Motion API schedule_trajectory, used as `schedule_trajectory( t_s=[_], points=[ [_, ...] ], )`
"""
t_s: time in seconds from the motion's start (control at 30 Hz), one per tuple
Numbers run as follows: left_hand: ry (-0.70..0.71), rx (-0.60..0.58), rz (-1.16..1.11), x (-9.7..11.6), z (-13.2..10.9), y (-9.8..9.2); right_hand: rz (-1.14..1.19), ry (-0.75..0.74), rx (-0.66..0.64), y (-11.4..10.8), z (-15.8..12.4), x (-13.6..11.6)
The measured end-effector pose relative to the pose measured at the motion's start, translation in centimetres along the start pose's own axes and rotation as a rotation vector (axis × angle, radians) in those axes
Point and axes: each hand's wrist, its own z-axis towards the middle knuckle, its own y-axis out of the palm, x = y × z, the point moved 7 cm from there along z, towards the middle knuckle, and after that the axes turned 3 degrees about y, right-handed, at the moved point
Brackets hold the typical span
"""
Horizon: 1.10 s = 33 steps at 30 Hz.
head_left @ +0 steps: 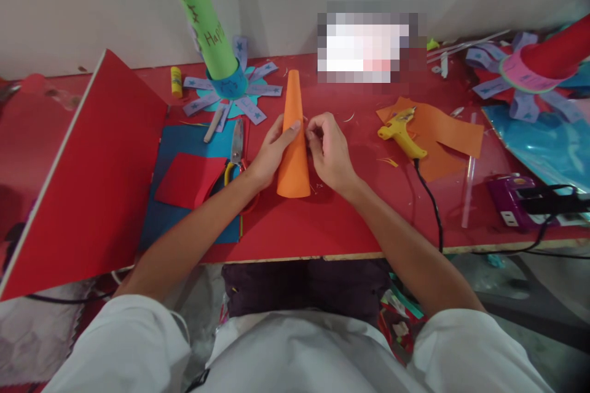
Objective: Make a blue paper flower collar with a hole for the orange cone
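Observation:
An orange paper cone (294,159) lies on the red table (322,227), its narrow tip pointing away from me. My left hand (271,150) wraps the cone's left side with the thumb pressed on top. On the right side my right hand (328,150) has its fingertips pinched against the cone's edge. Both hands are closed on the cone.
A yellow glue gun (401,132) rests on orange paper sheets (442,138) to the right, its black cord running off the front edge. Scissors (236,147), blue and red paper (188,178) and a large red board (87,184) lie left. A green tube (203,18) stands behind; a purple power strip (511,199) sits far right.

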Motion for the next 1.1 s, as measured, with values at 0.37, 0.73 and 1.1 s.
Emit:
schedule_trajectory(
  t_s=[0.37,0.73,1.1],
  points=[
    [0.005,0.097,-0.003,-0.5,1.2,-1.5,-0.240,0.027,-0.228,2.1,-0.9,0.7],
    [-0.112,0.184,-0.096,-1.2,1.1,-1.8,-0.098,0.023,-0.240,3.0,-0.9,1.3],
    [-0.101,0.239,-0.101,-1.2,1.2,-2.2,-0.088,-0.007,-0.363,3.2,-1.1,0.7]
  ],
)
